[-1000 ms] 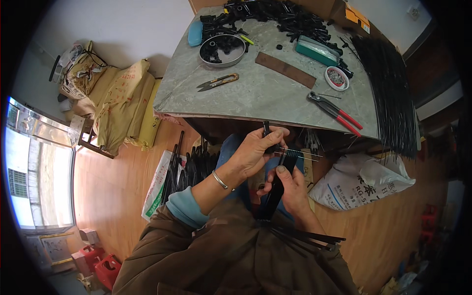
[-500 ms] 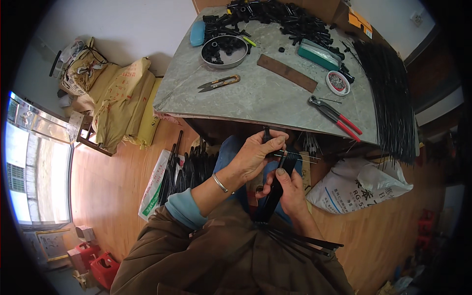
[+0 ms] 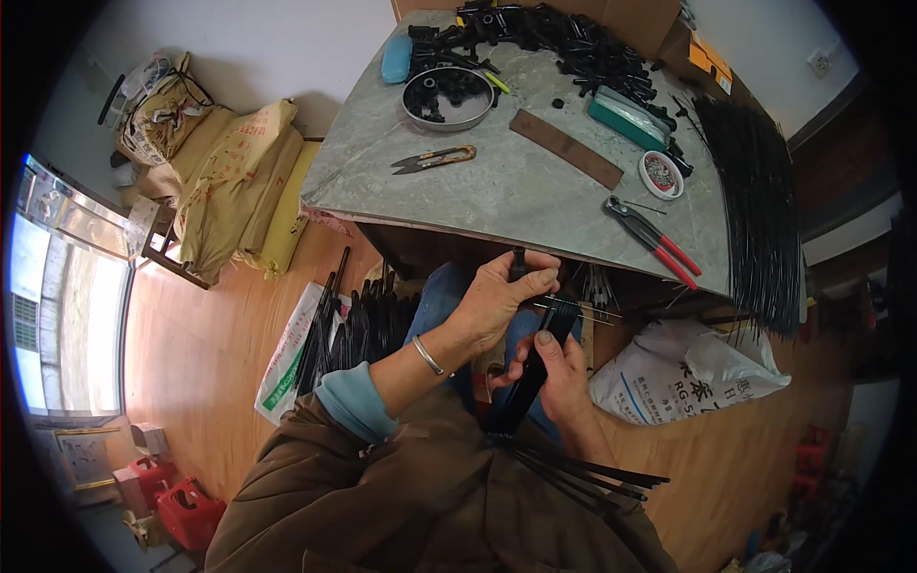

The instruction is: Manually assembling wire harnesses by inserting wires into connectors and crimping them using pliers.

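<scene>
the left hand (image 3: 497, 298) covers most of the black piece (image 3: 519, 262) in its grip, and the thin rods (image 3: 599, 313) run out of sight at its fingers. the right hand (image 3: 564, 382) is partly hidden behind the bundle of black strips (image 3: 519, 399), too dark for single strips to be counted. bits in the white dish (image 3: 661, 197) are too small to tell. cardboard (image 3: 611, 21) is cut off by the top edge, brown trousers (image 3: 430, 497) by the lower. shadow hides the space beneath the counter (image 3: 382, 186)
</scene>
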Available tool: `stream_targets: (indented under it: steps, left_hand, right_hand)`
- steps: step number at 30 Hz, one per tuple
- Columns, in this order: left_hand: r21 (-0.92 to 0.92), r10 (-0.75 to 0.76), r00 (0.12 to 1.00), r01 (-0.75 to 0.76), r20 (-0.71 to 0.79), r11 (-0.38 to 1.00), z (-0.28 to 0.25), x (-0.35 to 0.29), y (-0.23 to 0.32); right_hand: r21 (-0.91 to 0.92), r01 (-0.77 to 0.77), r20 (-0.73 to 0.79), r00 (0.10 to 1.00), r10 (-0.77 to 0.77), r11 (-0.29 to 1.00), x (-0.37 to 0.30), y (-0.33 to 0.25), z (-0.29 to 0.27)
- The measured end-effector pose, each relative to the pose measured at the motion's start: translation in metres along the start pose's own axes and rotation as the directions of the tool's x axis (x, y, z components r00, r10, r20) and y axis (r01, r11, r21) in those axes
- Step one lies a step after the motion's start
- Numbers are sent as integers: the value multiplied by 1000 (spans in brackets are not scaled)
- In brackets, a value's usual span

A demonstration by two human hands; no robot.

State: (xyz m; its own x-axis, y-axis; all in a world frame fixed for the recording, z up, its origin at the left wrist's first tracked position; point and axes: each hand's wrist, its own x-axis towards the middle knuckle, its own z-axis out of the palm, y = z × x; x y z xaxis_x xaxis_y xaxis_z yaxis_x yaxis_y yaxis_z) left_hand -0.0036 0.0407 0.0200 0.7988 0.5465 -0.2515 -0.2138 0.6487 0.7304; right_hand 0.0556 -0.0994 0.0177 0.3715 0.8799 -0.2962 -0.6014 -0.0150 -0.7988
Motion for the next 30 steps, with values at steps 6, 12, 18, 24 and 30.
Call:
stream_targets:
  steps: [6,12,18,24,30]
  left_hand:
    - [55,0,1000,-1,9,998,1,0,-1]
    - [65,-14,1000,13,17,998,1,1,4]
    - [81,-19,1000,18,7,997,2,0,7]
    - [181,43,999,-44,11,982,1,-1,11]
    - [120,18,1000,-16,-21,993,6,-5,15]
  right_hand:
    - [-5,-5,-16,1000,4,1000,2,3,-3]
    - [-8,2,-12,1000,-2,1000,1,1,-1]
    - [14,-6,-25,1000,7,1000,1,1,-2]
    - [-87,28,-49,998,-33,996,2,6,-1]
    - [-74,60,-74,995,-65,995,-1,3,9]
